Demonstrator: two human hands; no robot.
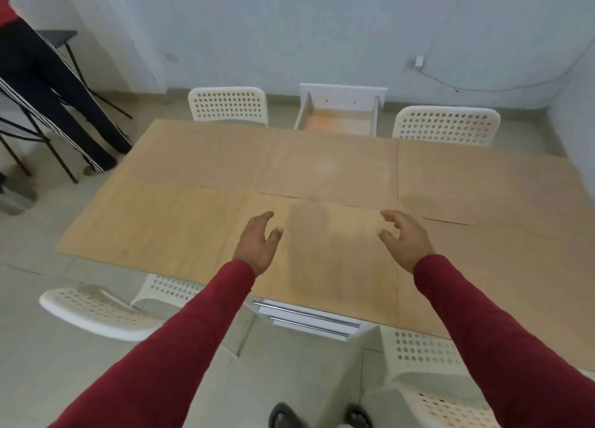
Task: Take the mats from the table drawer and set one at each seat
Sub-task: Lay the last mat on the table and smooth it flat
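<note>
Several tan wood-coloured mats cover the table. One mat point(325, 254) lies at the near middle and others lie at the near left point(151, 225), far middle point(328, 167) and far right point(476, 176). My left hand point(257, 244) and my right hand point(402, 237) hover over the near middle mat, fingers apart, holding nothing. The white table drawer point(341, 118) on the far side stands pulled out, its tan floor showing with nothing else inside. A near drawer front point(309, 318) with metal handles sits below the table edge, closed.
White perforated chairs stand at the far left point(228, 105), far right point(447, 126), near left point(103, 311) and near right point(428, 363). A person in dark striped trousers point(48, 89) stands at the left beside a black folding stand. A cable point(450, 86) runs along the wall.
</note>
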